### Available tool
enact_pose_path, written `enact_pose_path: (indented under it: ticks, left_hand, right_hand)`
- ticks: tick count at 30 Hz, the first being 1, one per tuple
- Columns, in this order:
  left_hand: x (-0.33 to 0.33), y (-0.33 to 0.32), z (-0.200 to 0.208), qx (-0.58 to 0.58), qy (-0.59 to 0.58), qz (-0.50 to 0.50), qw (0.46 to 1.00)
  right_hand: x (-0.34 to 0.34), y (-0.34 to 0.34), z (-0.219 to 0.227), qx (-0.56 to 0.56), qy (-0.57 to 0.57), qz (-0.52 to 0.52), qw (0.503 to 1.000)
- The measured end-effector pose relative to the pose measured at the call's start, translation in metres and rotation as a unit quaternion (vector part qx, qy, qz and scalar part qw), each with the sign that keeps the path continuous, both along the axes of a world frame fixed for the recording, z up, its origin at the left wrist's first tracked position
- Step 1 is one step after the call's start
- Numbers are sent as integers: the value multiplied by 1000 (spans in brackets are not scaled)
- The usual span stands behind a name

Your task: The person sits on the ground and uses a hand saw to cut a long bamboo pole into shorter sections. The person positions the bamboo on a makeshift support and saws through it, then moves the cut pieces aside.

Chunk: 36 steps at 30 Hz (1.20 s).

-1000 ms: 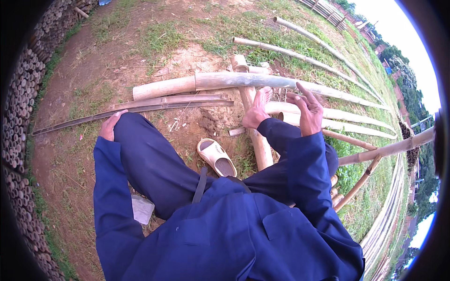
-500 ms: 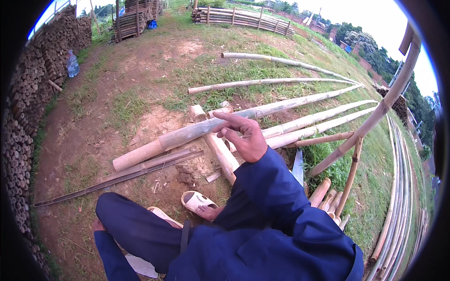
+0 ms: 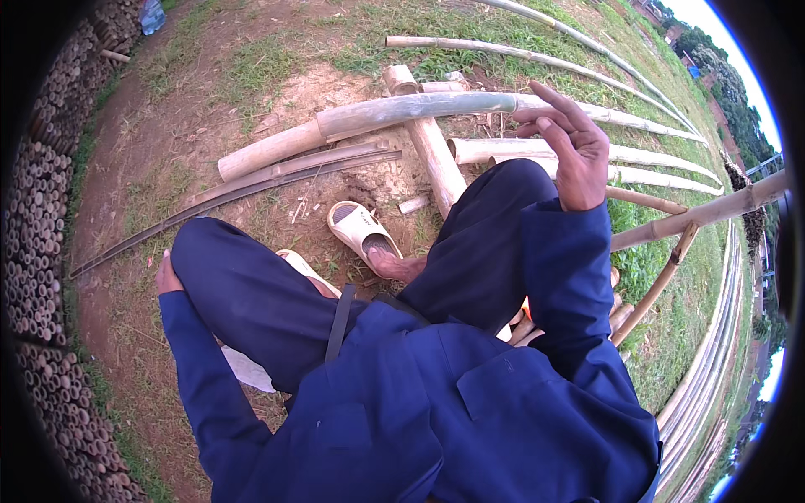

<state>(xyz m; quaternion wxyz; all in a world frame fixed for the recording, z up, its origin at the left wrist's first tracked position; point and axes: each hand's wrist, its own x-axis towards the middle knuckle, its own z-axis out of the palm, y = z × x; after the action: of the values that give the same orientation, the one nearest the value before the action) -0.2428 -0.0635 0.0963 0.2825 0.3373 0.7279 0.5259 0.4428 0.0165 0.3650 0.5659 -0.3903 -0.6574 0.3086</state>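
Bamboo pole (image 3: 419, 106), thick, grey-green and tan; right hand (image 3: 580, 159) raised on its near side, fingers loosely parted, empty; left hand (image 3: 168, 274) at navy-clad knee (image 3: 216, 256), finger state indeterminable.

Navy trousers (image 3: 264, 289), tan-and-grey-green bamboo pole (image 3: 419, 106)

The left hand (image 3: 168, 275) rests against a knee (image 3: 211, 243). The right hand (image 3: 575, 155) is raised near a long bamboo pole (image 3: 419, 106).
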Motion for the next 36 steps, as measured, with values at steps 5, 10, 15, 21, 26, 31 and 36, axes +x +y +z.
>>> enact_pose_path:
  ticks: [5, 10, 15, 21, 26, 31, 36]
  left_hand:
    - [33, -6, 15, 51, 32, 39, 997]
    - [42, -3, 17, 22, 63, 36, 997]
    - [29, -11, 3, 15, 56, 59, 997]
    - [24, -23, 6, 31, 15, 49, 998]
    - [38, -18, 12, 7, 89, 53, 995]
    - [37, -25, -9, 83, 161, 50, 982]
    - [52, -23, -6, 12, 72, 77, 994]
  right_hand:
    - [9, -8, -29, -51, -19, -47, 997]
    - [29, -19, -57, -74, 42, -107, 991]
    - [37, -15, -89, -111, 64, -131, 983]
    - [26, -4, -104, -120, 82, -114, 983]
    - [25, -6, -108, -141, 62, -106, 982]
    - [11, -2, -91, -131, 89, -104, 982]
    - [22, 7, -81, -112, 58, -145, 981]
